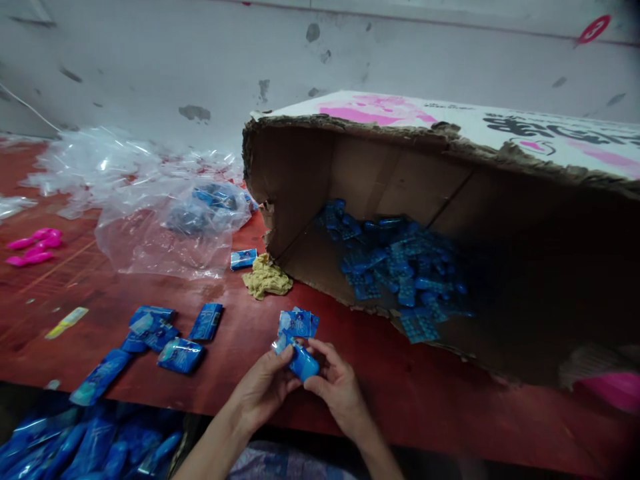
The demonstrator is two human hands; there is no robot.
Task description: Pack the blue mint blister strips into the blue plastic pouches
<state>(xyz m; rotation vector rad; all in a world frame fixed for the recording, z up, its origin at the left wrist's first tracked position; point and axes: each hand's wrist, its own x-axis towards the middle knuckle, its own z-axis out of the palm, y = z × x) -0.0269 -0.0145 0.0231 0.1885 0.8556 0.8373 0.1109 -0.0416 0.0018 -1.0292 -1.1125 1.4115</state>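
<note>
At lower centre of the frame, we grip a blue packet (302,362) with both hands, left (263,387) and right (336,385), over the red surface (400,393), below the torn box (450,253).

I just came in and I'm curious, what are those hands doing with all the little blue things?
A person's left hand and right hand together hold a small blue packet above a red table. More blue packets lie to the left, and many blue pieces sit inside a torn cardboard box lying on its side.
</note>
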